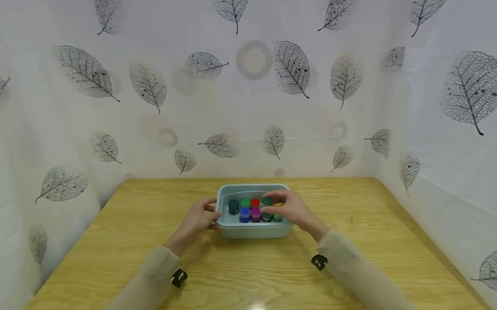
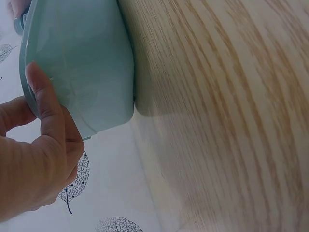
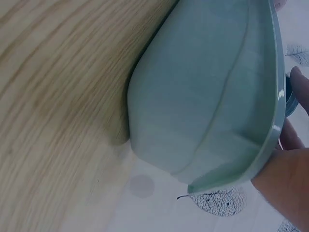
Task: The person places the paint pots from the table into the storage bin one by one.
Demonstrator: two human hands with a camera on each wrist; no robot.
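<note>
A pale blue-green plastic tub (image 1: pixel 254 231) stands on the table, with several small paint jars inside. My left hand (image 1: pixel 202 217) grips its left rim, thumb and fingers on either side of the edge in the left wrist view. Over the right end of the tub, my right hand (image 1: pixel 291 207) pinches a small jar with a dark green top (image 1: pixel 267 201); in the right wrist view the tub wall hides part of this jar (image 3: pixel 290 96). Beside it are a red jar (image 1: pixel 255 203), a magenta jar (image 1: pixel 255 215), a blue jar (image 1: pixel 245 215), a green jar (image 1: pixel 245 203) and a dark teal jar (image 1: pixel 233 207).
The wooden table (image 1: pixel 249 271) runs out on all sides of the tub. A pale curtain (image 1: pixel 244 102) printed with leaves hangs along the back and both sides. Each wrist carries a small black device, the left one (image 1: pixel 179 277) showing near the sleeve.
</note>
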